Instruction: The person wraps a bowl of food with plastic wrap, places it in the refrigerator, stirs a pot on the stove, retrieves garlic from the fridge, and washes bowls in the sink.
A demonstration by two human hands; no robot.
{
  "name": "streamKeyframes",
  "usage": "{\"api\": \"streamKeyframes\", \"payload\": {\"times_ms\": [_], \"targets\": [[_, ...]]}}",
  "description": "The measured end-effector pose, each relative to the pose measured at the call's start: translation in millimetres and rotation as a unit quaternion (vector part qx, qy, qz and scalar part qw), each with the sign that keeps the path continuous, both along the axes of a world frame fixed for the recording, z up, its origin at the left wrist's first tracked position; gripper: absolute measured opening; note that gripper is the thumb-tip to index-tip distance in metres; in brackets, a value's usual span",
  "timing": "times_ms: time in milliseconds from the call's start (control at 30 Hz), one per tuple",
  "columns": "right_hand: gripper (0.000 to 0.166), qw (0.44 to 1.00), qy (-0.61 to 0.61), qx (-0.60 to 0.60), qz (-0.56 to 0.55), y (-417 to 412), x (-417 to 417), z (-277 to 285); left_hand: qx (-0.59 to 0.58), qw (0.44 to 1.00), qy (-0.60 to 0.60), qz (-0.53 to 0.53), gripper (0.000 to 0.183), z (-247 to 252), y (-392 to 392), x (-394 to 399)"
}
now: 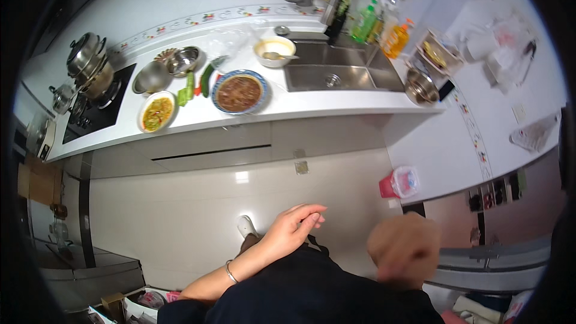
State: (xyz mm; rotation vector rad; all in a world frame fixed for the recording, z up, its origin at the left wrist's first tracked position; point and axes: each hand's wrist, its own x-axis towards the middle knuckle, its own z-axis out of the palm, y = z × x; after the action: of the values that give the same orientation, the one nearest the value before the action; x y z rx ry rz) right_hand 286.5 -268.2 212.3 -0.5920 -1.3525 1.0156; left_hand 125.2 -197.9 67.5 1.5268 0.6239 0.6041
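Note:
My left hand (294, 229) is in front of my body, above the tiled floor, its fingers curled together and the thumb near the fingertips. Nothing shows in it. To the right, my right hand (405, 247) is badly blurred, so its fingers cannot be made out. Both hands are apart from the white counter (315, 104). On the counter are a blue-rimmed bowl of reddish-brown food (238, 92), an oval dish of yellow-green food (157, 112), and a white bowl (272, 60) with a spoon in it. A dark green cucumber (207, 80) lies beside cut green pieces (185, 92).
Stacked steel pots (92, 67) stand on the black cooktop (85, 119) at left. Metal bowls (153, 77) sit nearby. A steel sink (333, 69) is at right, with a green bottle (364, 24) and an orange bottle (396, 40) behind. A red bin (389, 185) stands by the wall.

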Motion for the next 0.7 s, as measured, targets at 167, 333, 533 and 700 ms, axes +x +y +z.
{"api": "streamKeyframes", "payload": {"times_ms": [167, 333, 533, 700], "targets": [[0.012, 0.951, 0.057, -0.294, -0.076, 97, -44, -63, -0.098, 0.987, -0.037, 0.118, 0.023, -29, 68, -97], [0.022, 0.907, 0.112, -0.384, -0.130, 187, -68, -132, -0.206, 0.957, -0.035, 0.201, 0.024, -33, 134, -154], [0.035, 0.879, 0.122, -0.423, -0.186, 271, -71, -185, -0.339, 0.911, -0.021, 0.233, 0.026, -48, 197, -166], [0.049, 0.883, 0.105, -0.409, -0.206, 348, -51, -226, -0.429, 0.856, -0.089, 0.275, 0.032, -61, 247, -140]]}}
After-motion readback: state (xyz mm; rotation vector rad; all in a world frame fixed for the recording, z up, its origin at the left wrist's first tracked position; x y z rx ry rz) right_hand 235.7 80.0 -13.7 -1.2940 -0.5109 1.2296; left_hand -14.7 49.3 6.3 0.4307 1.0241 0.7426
